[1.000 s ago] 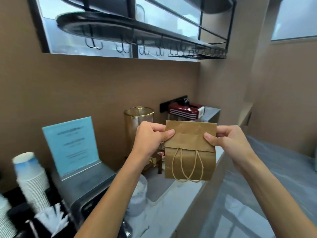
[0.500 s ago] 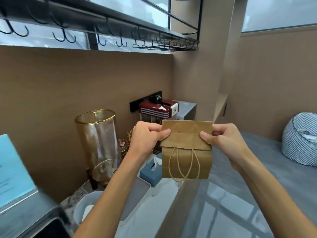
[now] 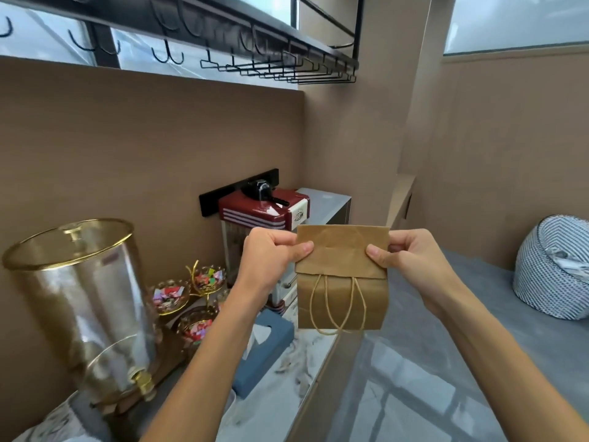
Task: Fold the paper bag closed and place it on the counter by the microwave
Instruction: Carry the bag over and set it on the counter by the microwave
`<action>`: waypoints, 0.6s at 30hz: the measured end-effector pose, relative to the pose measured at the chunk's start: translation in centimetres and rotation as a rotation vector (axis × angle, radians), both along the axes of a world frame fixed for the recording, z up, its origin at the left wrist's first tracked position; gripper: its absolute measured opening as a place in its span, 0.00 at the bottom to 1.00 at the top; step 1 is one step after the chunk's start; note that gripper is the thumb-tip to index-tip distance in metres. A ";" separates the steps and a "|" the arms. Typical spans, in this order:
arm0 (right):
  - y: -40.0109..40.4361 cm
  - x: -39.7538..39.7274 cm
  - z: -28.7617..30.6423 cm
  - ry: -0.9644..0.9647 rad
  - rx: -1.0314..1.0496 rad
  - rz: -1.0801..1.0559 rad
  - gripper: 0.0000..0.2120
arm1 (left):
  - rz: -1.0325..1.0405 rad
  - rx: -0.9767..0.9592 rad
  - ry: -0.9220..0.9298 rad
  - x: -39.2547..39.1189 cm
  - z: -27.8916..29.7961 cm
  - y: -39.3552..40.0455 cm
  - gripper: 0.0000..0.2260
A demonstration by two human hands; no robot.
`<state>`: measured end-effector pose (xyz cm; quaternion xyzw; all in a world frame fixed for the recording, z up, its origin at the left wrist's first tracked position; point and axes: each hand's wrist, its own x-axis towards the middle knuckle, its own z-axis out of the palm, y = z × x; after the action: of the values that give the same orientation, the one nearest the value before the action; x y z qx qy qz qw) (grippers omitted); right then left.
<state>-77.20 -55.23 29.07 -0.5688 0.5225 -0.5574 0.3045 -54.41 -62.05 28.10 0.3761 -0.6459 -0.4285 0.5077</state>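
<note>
A small brown paper bag (image 3: 342,279) hangs in the air in front of me, its top flap folded down over the front and its twine handles dangling below the flap. My left hand (image 3: 271,253) pinches the flap's left edge, thumb on the front. At the right edge my right hand (image 3: 411,253) grips the same way. The bag is above the marble counter's (image 3: 280,400) front edge. A grey steel box (image 3: 325,204) sits at the counter's far end; I cannot tell whether it is the microwave.
On the counter from left stand a gold-rimmed glass dispenser (image 3: 86,301), gold candy dishes (image 3: 188,295), a blue tissue box (image 3: 264,355) and a red popcorn machine (image 3: 264,218). A black hook rack (image 3: 255,52) hangs overhead. A striped beanbag (image 3: 554,269) lies on the floor at right.
The view has swung right along the counter; the cups, blue sign and steel machine have left the frame. Both hands keep the same hold on the folded bag.
</note>
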 end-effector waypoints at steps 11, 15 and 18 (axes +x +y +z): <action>-13.3 -9.7 -0.6 -0.009 0.063 -0.006 0.09 | -0.055 0.050 -0.010 -9.8 -0.1 -13.3 0.04; -16.9 -13.7 -1.0 -0.024 0.060 0.000 0.10 | -0.036 0.058 -0.035 -13.8 -0.6 -17.2 0.03; -19.9 -17.1 -1.7 -0.026 0.058 0.013 0.10 | -0.028 0.055 -0.063 -17.2 -1.1 -19.9 0.04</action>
<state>-94.35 -75.11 27.36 -0.5558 0.5307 -0.5475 0.3311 -71.57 -81.94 27.02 0.3944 -0.6547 -0.4409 0.4705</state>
